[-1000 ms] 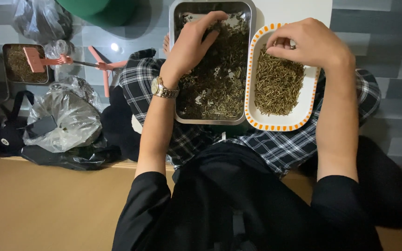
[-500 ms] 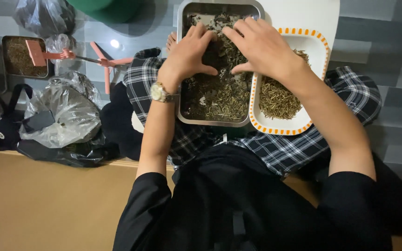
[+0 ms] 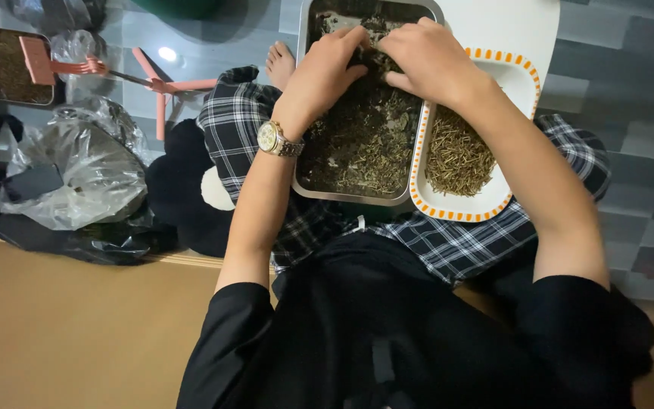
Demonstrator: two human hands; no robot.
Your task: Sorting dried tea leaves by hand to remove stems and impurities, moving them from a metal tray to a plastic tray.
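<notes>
A rectangular metal tray (image 3: 303,113) of dark dried leaves and stems rests on my lap. Beside it on the right lies a white tray with an orange-dashed rim (image 3: 486,208) holding a pile of thin tan stems. My left hand (image 3: 321,76), with a gold wristwatch, presses its fingertips into the dried leaves at the far end of the metal tray. My right hand (image 3: 427,59) is next to it over the same tray, fingers curled down into the leaves. The fingertips are buried, so what they pinch is hidden.
Crumpled clear and black plastic bags (image 3: 77,182) lie on the floor at left. Further back sit a small dark container of brown material (image 3: 5,68) and a pink tool (image 3: 153,79). A bare foot (image 3: 281,60) shows beside the metal tray. Grey tiles cover the floor.
My right hand has moved left from the white tray over to the metal tray and now works beside the left hand. The left hand stayed at the tray's far end.
</notes>
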